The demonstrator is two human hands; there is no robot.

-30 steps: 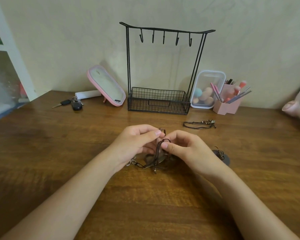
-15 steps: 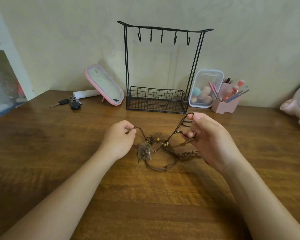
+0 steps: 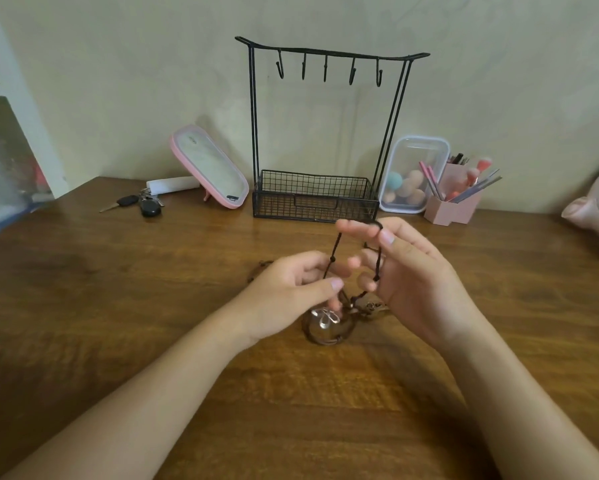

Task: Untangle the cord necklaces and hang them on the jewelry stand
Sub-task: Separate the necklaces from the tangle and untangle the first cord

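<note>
Pinches a dark strand of the cord necklaces [image 3: 353, 301] between the thumb and curled fingers of the left hand [image 3: 284, 299]. Carries the lifted loop of that cord over the bent fingers of the right hand [image 3: 412, 282], close beside the left and a little farther out. Leaves the rest of the tangle, with a silvery pendant [image 3: 324, 318], lying on the bench [image 3: 118, 306] beneath and between both hands. Faces the black wire jewelry stand [image 3: 325, 57], upright just beyond the hands. Shows a pink mirror [image 3: 210, 166] and keys [image 3: 145, 204] beyond the left hand, a clear box [image 3: 415, 157] and pink holder [image 3: 454, 209] beyond the right.
</note>
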